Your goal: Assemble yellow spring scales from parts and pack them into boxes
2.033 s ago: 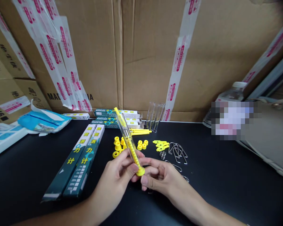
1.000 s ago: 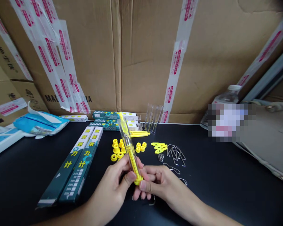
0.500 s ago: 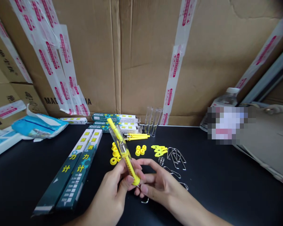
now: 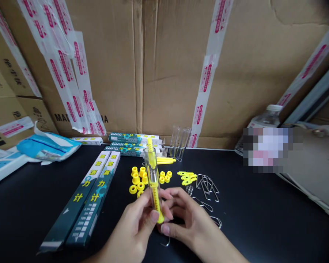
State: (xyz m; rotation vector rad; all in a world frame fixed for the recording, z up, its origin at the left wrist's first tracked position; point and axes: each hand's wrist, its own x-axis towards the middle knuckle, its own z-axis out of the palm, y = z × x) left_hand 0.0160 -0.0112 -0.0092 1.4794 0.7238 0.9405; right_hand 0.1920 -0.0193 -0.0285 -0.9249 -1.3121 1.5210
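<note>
A clear plastic tube with a yellow scale rod inside (image 4: pixel 154 179) stands nearly upright between my hands. My left hand (image 4: pixel 138 224) grips its lower part with thumb and fingers. My right hand (image 4: pixel 185 219) pinches the yellow bottom cap, and a metal hook (image 4: pixel 166 242) hangs below it. Just behind lie several yellow caps (image 4: pixel 138 179), yellow flat clips (image 4: pixel 186 176), a small spring (image 4: pixel 189 189) and several wire hooks (image 4: pixel 207 184) on the black table (image 4: pixel 263 219).
Two long green boxes (image 4: pixel 84 199) lie at the left, more boxes (image 4: pixel 131 140) and clear tubes (image 4: pixel 179 142) at the back. A blue packet (image 4: pixel 48 144) sits far left, a water bottle (image 4: pixel 263 118) right. Taped cardboard cartons (image 4: pixel 167 65) wall the back.
The tube has swung from leaning left to nearly upright, and both hands have shifted slightly lower and nearer. The hook now hangs lower under the cap.
</note>
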